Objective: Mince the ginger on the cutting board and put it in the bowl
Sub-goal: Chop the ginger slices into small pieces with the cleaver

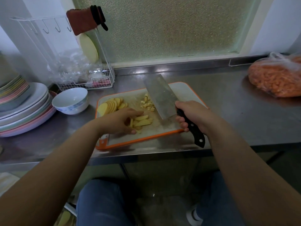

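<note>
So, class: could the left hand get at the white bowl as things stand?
Probably yes: the left hand only rests on ginger strips, and bare countertop separates it from the bowl.

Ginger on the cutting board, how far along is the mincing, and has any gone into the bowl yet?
Partly done. A small pile of diced ginger lies by the knife blade. In hand: the left hand gathers ginger strips while the right hand grips the knife. Left: the ginger slices are uncut, and the bowl looks empty.
</note>
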A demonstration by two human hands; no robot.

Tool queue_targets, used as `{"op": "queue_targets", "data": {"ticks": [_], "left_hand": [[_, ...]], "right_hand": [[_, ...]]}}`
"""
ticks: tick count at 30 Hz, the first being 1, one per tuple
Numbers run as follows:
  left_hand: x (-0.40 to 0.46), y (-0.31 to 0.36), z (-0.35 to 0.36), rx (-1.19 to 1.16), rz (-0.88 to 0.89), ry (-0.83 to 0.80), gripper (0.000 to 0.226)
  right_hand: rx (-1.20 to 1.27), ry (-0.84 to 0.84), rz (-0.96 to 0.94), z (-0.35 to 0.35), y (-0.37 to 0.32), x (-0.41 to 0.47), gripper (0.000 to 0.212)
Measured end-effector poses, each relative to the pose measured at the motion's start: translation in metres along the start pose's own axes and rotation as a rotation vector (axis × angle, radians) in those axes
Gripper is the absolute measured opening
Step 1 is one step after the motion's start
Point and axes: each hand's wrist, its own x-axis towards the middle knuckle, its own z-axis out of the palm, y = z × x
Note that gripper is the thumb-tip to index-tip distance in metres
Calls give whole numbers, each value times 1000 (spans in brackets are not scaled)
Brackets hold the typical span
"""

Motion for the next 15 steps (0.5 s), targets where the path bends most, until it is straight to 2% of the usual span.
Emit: {"op": "queue_targets", "data": {"ticks": [8,12,15], "left_hand": [[3,8,19,6,12,199,71],[5,15,29,26,-21,301,63],[5,22,34,77,-30,370,59]], "right_hand": [[-233,73,-69,6,-2,7,34],[-752,198,-250,0,0,12,36],[-982,256,-311,0,-1,9,29]]}}
